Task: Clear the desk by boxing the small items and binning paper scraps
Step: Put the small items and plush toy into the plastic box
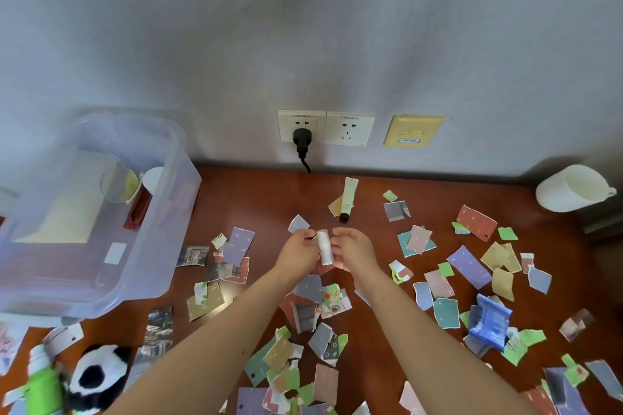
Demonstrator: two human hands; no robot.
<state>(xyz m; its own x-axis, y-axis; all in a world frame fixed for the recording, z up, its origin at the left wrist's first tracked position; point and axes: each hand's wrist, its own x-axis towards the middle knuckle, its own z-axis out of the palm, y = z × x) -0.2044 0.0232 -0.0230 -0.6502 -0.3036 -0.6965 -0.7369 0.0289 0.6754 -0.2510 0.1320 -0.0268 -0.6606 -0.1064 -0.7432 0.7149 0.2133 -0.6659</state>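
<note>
The boxing step is in hand. Above the middle of the worktop (256, 199), the left hand (298, 249) and right hand (354, 248) hold a small white cylinder (325, 246) between them. The fingers of both are curled and pinch it from either side, and it stands roughly upright, clear of the surface. It is probably one of the small items bound for the clear plastic box (182, 199) at the far left, which already holds a glass, a white cup and something red.

The next move probably calls for one hand to let go and the other to carry the cylinder left, over the box's rim.

A cream tube (349, 199) lies just beyond the hands, and a panda plush (97, 371) and a blue packet (488, 320) sit nearer the person. Paper scraps (468, 266) litter most of the surface. A white container (569, 189) lies tilted at the far right (whether it serves as the bin cannot be told). Nothing stands between hands and box but flat scraps.
</note>
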